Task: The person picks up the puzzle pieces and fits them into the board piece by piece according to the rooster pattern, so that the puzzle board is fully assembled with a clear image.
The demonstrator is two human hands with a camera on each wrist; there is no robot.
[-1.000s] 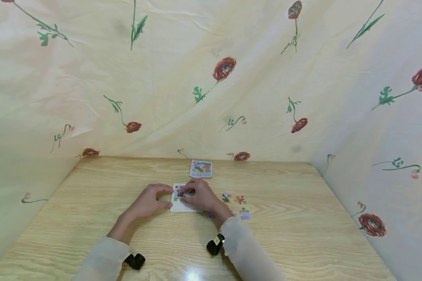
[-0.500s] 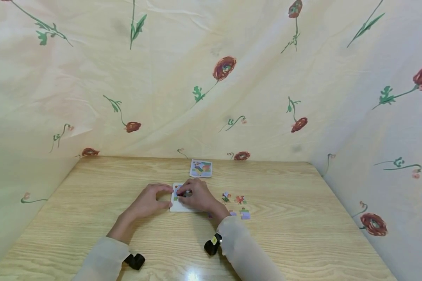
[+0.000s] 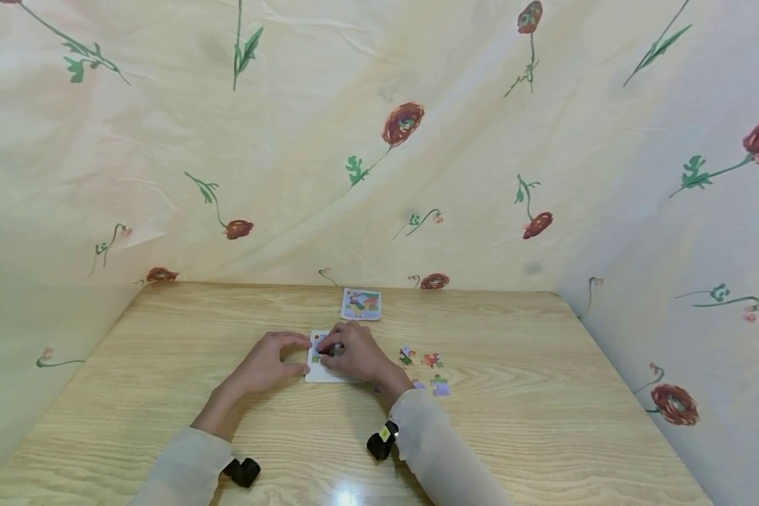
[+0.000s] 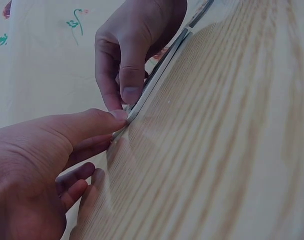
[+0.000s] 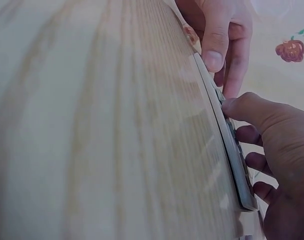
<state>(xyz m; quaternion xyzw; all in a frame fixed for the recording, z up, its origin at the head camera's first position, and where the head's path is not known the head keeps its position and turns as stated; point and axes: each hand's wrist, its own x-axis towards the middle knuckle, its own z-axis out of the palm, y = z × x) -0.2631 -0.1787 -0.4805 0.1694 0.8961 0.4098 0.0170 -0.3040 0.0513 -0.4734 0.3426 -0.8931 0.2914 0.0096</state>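
Note:
A white puzzle tray (image 3: 329, 377) lies flat on the wooden table in the head view. Its left edge sits between the thumb and fingers of my left hand (image 3: 267, 362), which steadies it. My right hand (image 3: 358, 351) reaches over the tray with thumb and index fingertip pinching a puzzle piece down on the tray's left part; the piece is mostly covered. In the right wrist view, the right thumb (image 5: 237, 107) is at the tray's raised rim (image 5: 217, 120). A strip of assembled picture (image 3: 316, 347) shows beside the right fingertips.
Loose puzzle pieces lie right of the tray: a red one (image 3: 432, 360), a multicoloured one (image 3: 407, 355) and a green-purple one (image 3: 440, 385), with others partly behind the right wrist. A picture card (image 3: 361, 303) lies behind the tray. A flowered cloth (image 3: 303, 176) hangs beyond the table.
My right hand has shifted slightly left over the tray, its fingertips now nearer the left edge. The left hand and tray stay in place.

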